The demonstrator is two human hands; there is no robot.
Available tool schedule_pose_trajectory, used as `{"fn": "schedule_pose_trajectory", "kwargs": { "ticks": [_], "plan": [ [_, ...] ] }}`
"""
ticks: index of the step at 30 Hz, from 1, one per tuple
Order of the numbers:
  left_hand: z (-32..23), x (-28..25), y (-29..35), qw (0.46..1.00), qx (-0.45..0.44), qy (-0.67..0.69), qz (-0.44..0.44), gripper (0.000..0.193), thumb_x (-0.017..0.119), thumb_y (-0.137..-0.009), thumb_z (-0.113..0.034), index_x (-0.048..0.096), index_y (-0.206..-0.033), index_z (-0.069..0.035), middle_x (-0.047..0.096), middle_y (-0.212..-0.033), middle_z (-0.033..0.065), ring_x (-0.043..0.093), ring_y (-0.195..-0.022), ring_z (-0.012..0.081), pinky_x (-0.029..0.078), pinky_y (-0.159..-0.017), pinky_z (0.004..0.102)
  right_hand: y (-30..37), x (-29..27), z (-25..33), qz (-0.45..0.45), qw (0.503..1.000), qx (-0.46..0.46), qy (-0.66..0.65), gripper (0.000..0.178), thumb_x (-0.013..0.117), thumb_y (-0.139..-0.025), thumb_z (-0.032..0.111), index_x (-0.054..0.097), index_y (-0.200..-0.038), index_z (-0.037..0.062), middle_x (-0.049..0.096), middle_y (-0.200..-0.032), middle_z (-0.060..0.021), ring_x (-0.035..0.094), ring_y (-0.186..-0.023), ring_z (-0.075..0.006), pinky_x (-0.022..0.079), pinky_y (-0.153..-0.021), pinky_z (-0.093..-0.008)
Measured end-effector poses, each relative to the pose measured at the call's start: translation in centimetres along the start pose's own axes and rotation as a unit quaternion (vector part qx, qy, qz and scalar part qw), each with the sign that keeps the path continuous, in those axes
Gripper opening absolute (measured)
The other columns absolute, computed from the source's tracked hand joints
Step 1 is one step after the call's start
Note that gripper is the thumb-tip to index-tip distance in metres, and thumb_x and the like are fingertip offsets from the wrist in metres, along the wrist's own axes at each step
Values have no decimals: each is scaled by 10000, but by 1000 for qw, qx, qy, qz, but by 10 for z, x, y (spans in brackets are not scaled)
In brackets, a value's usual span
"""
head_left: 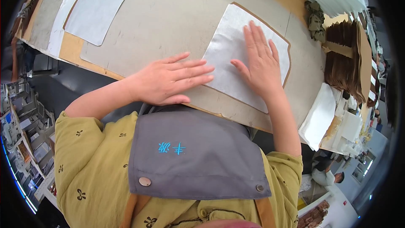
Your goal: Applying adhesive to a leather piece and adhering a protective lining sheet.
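Observation:
A white sheet-like panel with a thin brown border showing along its edges lies flat on the grey work table. My right hand rests palm down on the panel's right half, fingers stretched toward the far edge and thumb apart. At the panel's left edge is my left hand, flat with fingers spread and pointing right, its fingertips over the panel's border. Neither hand grips anything. Part of the panel is hidden beneath my right hand and wrist.
Similar white panels lie at the table's far left. On the right stand a stack of brown pieces, a pile of white sheets and a crumpled olive cloth. The table's near edge runs just before my apron.

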State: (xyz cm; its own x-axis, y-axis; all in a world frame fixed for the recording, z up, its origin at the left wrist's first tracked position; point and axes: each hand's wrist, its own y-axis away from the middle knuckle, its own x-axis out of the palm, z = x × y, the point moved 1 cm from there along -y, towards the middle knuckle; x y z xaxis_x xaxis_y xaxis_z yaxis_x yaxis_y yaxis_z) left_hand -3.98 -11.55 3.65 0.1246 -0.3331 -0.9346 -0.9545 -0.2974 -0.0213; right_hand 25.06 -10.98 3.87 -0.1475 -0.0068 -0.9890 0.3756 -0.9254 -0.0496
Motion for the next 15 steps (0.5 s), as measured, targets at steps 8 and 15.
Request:
{"fn": "schedule_pose_trajectory", "kwargs": {
  "ticks": [8, 15],
  "plan": [
    [-9, 21, -104, 985, -68, 74, -139, 859, 571, -962, -549, 259, -1601, -67, 260, -1663, 139, 223, -1550, 280, 169, -1256, 493, 39, 5, -17, 11, 994, 106, -30, 841, 649, -938, 472, 287, -1601, 103, 234, -1688, -80, 232, -1551, -280, 202, -1219, -532],
    [28, 19, -101, 976, -203, -15, -82, 891, 543, -969, -581, 228, -1603, -39, 224, -1673, 153, 217, -1549, 302, 142, -1256, 508, 41, 12, -20, 44, 992, 111, -33, 849, 590, -950, 542, 279, -1605, 102, 231, -1689, -83, 232, -1550, -279, 190, -1220, -539]
  ]
}}
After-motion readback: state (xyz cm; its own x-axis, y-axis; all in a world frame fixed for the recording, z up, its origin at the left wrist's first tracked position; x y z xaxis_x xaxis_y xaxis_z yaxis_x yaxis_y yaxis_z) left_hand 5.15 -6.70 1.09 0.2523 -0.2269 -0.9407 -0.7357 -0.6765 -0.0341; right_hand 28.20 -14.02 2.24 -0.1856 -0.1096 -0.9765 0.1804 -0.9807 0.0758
